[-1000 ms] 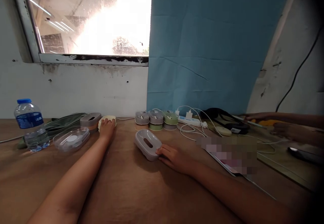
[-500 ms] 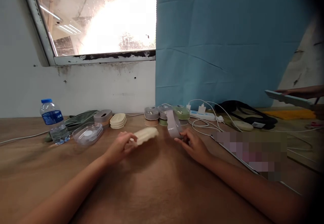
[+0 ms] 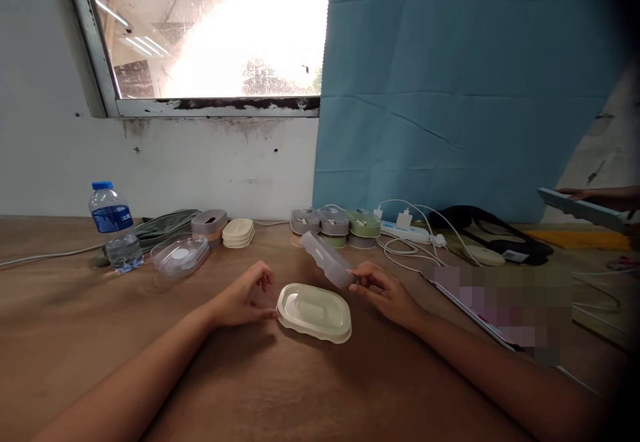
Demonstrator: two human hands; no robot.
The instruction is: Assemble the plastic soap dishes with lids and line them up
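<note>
A cream oval plastic lid (image 3: pixel 314 312) lies in front of me on the table, its raised middle facing up. At its left end is my left hand (image 3: pixel 249 299), with fingers curled but apart from the thumb and nothing in the grasp; the thumb tip is at the lid's rim. My right hand (image 3: pixel 383 289) pinches a pale translucent grey lid-like piece (image 3: pixel 327 261) with a wavy edge by its right end. That piece is tilted in the air above and behind the cream lid.
Stacked small boxes (image 3: pixel 333 222) stand at the back, with cream lids (image 3: pixel 239 231), a grey box (image 3: pixel 210 223), a clear container (image 3: pixel 180 255) and a water bottle (image 3: pixel 114 229) leftward. Rightward are a power strip (image 3: pixel 405 230), cables and a black strap (image 3: pixel 525 245). Another person's hand (image 3: pixel 600 195) holds a device.
The cream lid has come down onto the table, and my left hand has let it go. My right hand has tilted the grey piece over to the left. The view has shifted slightly.
</note>
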